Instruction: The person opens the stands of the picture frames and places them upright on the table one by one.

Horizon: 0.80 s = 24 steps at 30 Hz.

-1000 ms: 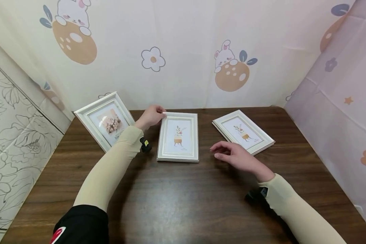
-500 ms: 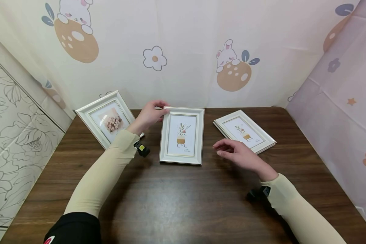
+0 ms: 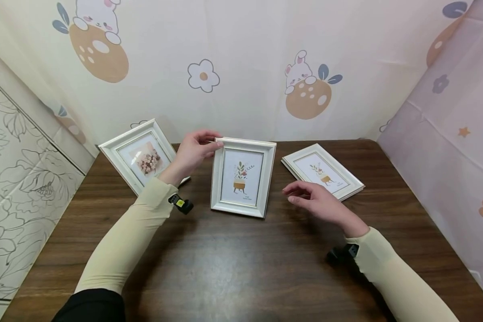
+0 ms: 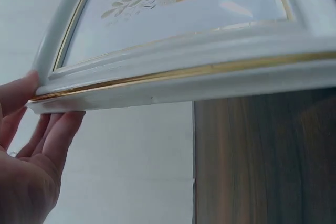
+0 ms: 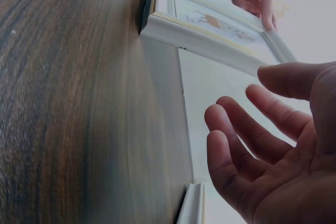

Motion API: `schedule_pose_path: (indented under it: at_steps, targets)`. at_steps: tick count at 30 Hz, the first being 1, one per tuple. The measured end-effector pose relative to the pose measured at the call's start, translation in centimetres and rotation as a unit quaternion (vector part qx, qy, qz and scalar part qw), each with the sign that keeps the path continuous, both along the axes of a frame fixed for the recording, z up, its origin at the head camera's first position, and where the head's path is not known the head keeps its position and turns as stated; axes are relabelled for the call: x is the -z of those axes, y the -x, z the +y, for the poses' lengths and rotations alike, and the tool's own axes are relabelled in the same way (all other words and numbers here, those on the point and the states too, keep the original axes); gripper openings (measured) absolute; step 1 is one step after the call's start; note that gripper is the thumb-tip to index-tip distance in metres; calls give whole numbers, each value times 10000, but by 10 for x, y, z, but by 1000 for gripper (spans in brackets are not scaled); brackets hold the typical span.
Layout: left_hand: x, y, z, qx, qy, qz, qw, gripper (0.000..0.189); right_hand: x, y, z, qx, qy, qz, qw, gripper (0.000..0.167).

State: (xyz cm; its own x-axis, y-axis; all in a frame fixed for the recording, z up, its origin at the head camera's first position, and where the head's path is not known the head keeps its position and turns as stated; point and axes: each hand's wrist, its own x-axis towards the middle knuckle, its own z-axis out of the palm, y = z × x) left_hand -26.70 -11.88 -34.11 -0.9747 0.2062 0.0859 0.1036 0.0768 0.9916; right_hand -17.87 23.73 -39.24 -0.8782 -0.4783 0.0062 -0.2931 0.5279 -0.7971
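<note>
My left hand pinches the upper left corner of a white picture frame, thumb on the front and fingers behind. This frame leans back with its top raised and its bottom edge low at the table; it shows a potted plant print. In the left wrist view the frame's gold-lined side edge runs from the thumb across the view. My right hand hovers over the table to the right of that frame, fingers loosely bent and holding nothing; its spread fingers show in the right wrist view.
At the left a white picture frame with a flower photo stands tilted, partly behind my left forearm. White frames lie stacked at the right, just beyond my right hand. A patterned curtain hangs behind the brown wooden table.
My left hand has lifted the middle frame's top edge, so it has gone from lying flat to leaning upright. The right hand has barely shifted.
</note>
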Motion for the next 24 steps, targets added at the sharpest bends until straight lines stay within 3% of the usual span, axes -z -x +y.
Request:
schedule_pose_path:
  at_steps: [8, 13, 19, 24]
  targets:
    - [1, -6, -4, 249, -281, 319, 9988, 26, 1, 1, 3, 1, 50, 17, 10000, 25]
    - [-1, -11, -7, 273, -441, 483, 9975, 18, 1, 1, 5, 38, 78, 62, 9999, 23]
    - [-4, -15, -12, 312, -1083, 533, 9922, 30, 0, -1, 5, 84, 12, 44, 10000, 22]
    - [-5, -14, -19, 550, -1652, 529, 9833, 35, -1, -4, 3, 15, 23, -87, 10000, 23]
